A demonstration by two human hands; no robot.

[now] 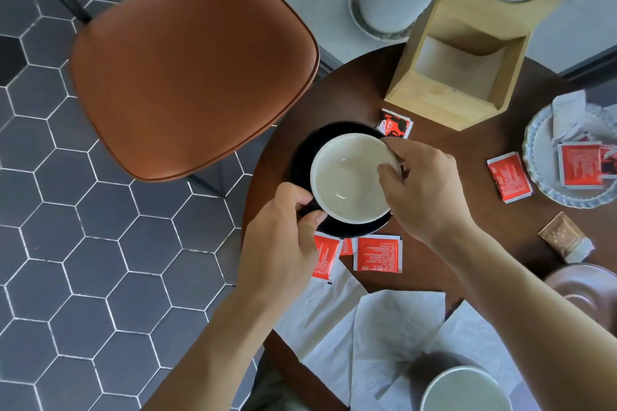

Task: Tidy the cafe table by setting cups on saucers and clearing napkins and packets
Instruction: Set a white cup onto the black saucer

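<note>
1. A cup with a black outside and a cream inside stands on a black saucer in the middle of the frame, on a round dark brown table.
2. The left hand holds the cup at its lower left side; its fingers are curled around the handle part, and the thumb lies at the edge of the saucer.
3. The right hand holds the right rim of the cup, with its fingers bent over the rim.
4. Red packets lie just below the saucer, another red packet lies just above it, and one more lies to the right.
5. White napkins are spread at the lower part of the frame.
6. At the right edge, a glass plate carries packets and a crumpled napkin.
7. A brown packet lies at the right, below the plate.
8. A second cup shows at the bottom edge, and a second saucer at the right edge.
9. A wooden box stands at the upper right; a brown chair stands at the upper left on the hexagon-tiled floor.
</note>
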